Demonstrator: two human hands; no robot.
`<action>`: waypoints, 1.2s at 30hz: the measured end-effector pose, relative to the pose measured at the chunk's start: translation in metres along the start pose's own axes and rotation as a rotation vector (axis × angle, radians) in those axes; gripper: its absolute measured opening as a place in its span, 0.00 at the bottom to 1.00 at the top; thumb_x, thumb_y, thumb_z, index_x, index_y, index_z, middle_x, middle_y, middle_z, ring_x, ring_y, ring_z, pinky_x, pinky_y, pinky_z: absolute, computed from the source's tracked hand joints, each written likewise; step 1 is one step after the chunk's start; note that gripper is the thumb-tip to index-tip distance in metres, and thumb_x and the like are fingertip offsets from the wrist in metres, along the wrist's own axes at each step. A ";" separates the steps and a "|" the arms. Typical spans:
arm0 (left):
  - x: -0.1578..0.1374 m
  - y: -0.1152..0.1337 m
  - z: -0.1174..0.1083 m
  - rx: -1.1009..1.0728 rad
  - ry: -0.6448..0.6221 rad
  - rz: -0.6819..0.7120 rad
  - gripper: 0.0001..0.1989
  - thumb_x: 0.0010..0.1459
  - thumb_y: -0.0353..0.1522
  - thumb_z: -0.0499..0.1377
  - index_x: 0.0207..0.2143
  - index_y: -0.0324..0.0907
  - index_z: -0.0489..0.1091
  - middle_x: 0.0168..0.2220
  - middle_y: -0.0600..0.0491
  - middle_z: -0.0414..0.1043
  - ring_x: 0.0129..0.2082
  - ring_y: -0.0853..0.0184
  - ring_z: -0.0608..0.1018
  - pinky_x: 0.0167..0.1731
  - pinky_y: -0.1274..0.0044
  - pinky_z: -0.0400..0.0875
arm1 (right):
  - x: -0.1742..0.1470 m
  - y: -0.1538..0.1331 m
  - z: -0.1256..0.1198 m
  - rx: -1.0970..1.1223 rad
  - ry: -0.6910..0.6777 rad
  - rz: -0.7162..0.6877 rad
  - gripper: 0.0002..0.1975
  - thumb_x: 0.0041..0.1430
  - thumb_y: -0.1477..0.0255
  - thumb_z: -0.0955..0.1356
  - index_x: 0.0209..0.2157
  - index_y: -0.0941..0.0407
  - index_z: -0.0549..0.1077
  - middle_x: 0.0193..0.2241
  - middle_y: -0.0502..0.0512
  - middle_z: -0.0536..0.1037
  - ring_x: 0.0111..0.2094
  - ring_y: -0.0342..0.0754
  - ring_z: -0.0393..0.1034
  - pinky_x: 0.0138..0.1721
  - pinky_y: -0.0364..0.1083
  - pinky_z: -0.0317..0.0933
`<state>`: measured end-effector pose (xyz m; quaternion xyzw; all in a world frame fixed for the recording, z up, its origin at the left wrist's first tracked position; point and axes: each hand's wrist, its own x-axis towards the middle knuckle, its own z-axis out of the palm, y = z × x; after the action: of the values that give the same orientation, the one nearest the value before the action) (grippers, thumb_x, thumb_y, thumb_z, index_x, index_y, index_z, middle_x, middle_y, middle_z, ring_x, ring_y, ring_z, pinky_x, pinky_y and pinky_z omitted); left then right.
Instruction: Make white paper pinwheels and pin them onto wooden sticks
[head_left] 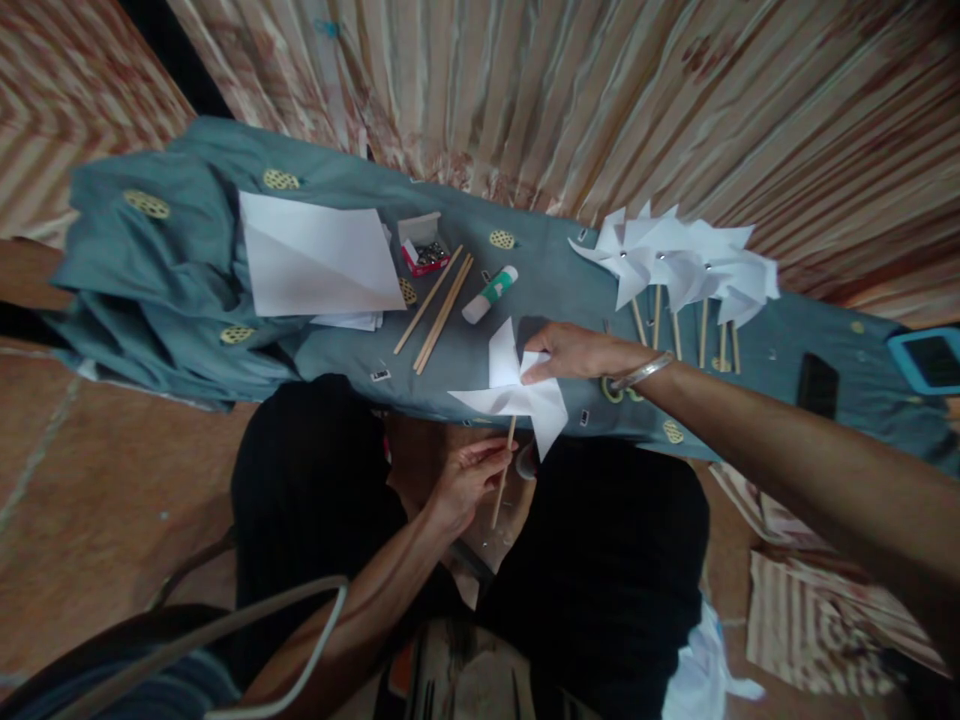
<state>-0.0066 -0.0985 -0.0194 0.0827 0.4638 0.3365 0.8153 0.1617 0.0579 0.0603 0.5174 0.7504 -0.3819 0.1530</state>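
Observation:
A white paper pinwheel [514, 400] on a thin wooden stick [501, 492] is held over the table's near edge, between my knees. My left hand [469, 480] pinches the stick below the blades. With my right hand [566, 352], which has a bangle at the wrist, I grip the pinwheel near its centre; the fingertips partly hide the middle. Just beyond lie a glue stick [490, 294], several loose wooden sticks [444, 312] and an opened small red box [424, 256] of metal pins.
Finished-looking pinwheels [675, 260] lie overlapped at the right on the grey-green cloth [551, 285]. A stack of white paper [319, 255] is at the left. Farther right are a dark phone [817, 385] and a blue-framed device [930, 360]. A striped curtain [525, 100] hangs behind.

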 end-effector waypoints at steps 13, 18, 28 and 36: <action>0.000 0.000 0.001 -0.011 -0.032 -0.005 0.20 0.30 0.37 0.75 0.29 0.38 0.80 0.23 0.54 0.73 0.22 0.76 0.68 0.24 0.81 0.59 | 0.000 0.008 0.005 0.125 0.001 -0.034 0.14 0.45 0.60 0.69 0.20 0.58 0.71 0.19 0.47 0.66 0.23 0.40 0.57 0.24 0.42 0.48; 0.002 0.000 0.001 0.006 -0.031 0.002 0.19 0.31 0.37 0.74 0.28 0.37 0.79 0.22 0.55 0.71 0.22 0.75 0.68 0.25 0.80 0.60 | 0.003 0.010 0.004 0.116 -0.023 -0.031 0.14 0.45 0.61 0.70 0.21 0.58 0.73 0.19 0.46 0.66 0.23 0.40 0.57 0.25 0.42 0.48; 0.002 0.001 0.003 -0.015 -0.014 -0.030 0.20 0.30 0.38 0.73 0.29 0.38 0.80 0.22 0.55 0.71 0.21 0.76 0.66 0.25 0.79 0.59 | 0.005 0.002 0.001 0.112 -0.046 -0.002 0.12 0.46 0.63 0.70 0.20 0.58 0.72 0.18 0.46 0.66 0.22 0.40 0.57 0.25 0.42 0.49; 0.001 0.003 0.005 -0.030 -0.004 -0.063 0.19 0.29 0.39 0.73 0.27 0.39 0.80 0.24 0.53 0.74 0.23 0.73 0.69 0.28 0.78 0.62 | 0.002 0.006 0.007 0.137 -0.013 0.011 0.11 0.47 0.64 0.69 0.22 0.58 0.73 0.20 0.48 0.70 0.24 0.41 0.62 0.26 0.41 0.52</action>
<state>-0.0036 -0.0945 -0.0159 0.0565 0.4597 0.3176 0.8275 0.1654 0.0549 0.0516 0.5285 0.7185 -0.4347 0.1241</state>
